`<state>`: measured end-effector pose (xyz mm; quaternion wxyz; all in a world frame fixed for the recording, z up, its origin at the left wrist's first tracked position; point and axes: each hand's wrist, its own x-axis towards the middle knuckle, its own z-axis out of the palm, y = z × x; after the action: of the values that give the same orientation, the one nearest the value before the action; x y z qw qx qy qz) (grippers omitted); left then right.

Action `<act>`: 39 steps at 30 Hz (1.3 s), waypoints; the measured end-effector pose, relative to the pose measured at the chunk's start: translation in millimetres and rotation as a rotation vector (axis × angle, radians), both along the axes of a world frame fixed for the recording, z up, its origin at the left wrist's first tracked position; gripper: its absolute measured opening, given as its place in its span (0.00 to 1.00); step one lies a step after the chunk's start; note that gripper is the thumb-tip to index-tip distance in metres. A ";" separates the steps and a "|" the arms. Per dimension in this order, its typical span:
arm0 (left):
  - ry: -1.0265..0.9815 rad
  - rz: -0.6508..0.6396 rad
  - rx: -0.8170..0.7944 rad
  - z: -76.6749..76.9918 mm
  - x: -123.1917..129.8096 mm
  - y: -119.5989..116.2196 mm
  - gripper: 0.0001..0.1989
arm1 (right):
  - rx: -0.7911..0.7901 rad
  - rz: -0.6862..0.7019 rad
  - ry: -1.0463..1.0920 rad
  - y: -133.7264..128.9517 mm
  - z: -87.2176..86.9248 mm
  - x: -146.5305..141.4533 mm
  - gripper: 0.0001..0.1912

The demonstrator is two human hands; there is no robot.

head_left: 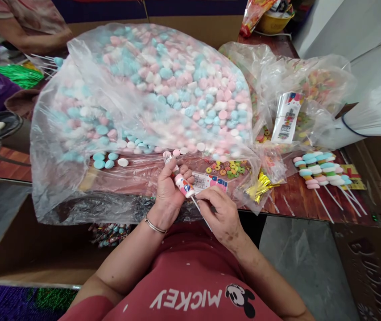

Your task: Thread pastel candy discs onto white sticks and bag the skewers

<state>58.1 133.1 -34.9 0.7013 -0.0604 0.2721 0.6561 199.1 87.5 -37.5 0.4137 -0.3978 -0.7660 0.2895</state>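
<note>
At the glossy table [306,196] above an open carton [56,240], left hand [170,191] grasps wrapped candy [184,186]; right hand [222,216] pinches its stick [196,204].

Both hands [171,189] together, fingers curled.

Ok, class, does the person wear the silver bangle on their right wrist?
No, the silver bangle circles the left wrist.
</note>
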 end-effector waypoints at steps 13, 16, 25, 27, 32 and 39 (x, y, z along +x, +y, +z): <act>0.163 -0.081 -0.057 -4.9 11.7 -5.2 0.08 | 0.057 -0.077 -0.137 11.8 -8.1 -3.3 0.09; 0.232 -0.061 0.003 -8.5 12.9 -6.7 0.08 | 0.061 -0.084 -0.173 12.3 -7.4 -3.6 0.09; 0.406 -0.061 -0.003 -12.9 16.0 -11.1 0.14 | 0.078 -0.142 -0.247 19.8 -15.9 -4.2 0.10; 0.363 -0.080 -0.019 -11.7 14.3 -10.1 0.13 | 0.022 -0.126 -0.169 21.5 -14.0 -2.8 0.10; 0.232 -0.119 -0.088 -8.9 7.6 -4.2 0.14 | 0.019 -0.044 -0.034 18.8 -6.1 1.4 0.08; 0.272 -0.232 -0.134 -4.9 5.5 -2.9 0.10 | 0.296 0.107 -0.231 19.9 -4.4 8.3 0.13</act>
<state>63.6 130.2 -39.9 0.7236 0.0141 0.4123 0.5533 207.4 107.4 -41.9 0.3611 -0.3218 -0.8627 0.1475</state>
